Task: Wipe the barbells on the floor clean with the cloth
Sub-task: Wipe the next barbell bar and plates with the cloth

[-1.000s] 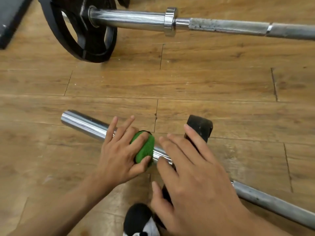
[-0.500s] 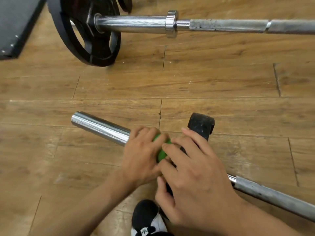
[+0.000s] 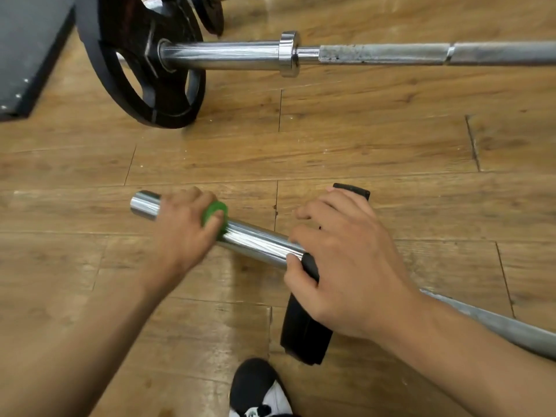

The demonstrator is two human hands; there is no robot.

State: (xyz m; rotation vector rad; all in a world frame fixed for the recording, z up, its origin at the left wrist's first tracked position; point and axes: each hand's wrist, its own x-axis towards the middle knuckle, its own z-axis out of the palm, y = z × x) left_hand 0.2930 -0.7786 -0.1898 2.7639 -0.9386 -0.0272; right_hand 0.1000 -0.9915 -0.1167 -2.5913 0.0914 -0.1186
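The near barbell (image 3: 255, 240) lies slanted across the wooden floor, its chrome sleeve pointing left. My left hand (image 3: 183, 227) grips a green cloth (image 3: 214, 212) wrapped round that sleeve, close to its free end. My right hand (image 3: 349, 260) holds the black weight plate (image 3: 307, 335) on the same bar, thumb on the plate's near face, fingers curled over its top edge. A second barbell (image 3: 391, 54) lies across the far floor with a large black plate (image 3: 144, 64) on its left end.
A dark mat or platform (image 3: 27, 46) fills the top left corner. My black and white shoe (image 3: 258, 389) shows at the bottom edge. Another small plate (image 3: 209, 13) stands behind the far bar. Bare wooden floor (image 3: 361, 139) lies between the two barbells.
My left hand has slid the green cloth leftward along the chrome sleeve, away from the plate toward the bar's end. The right hand has stayed on the plate.
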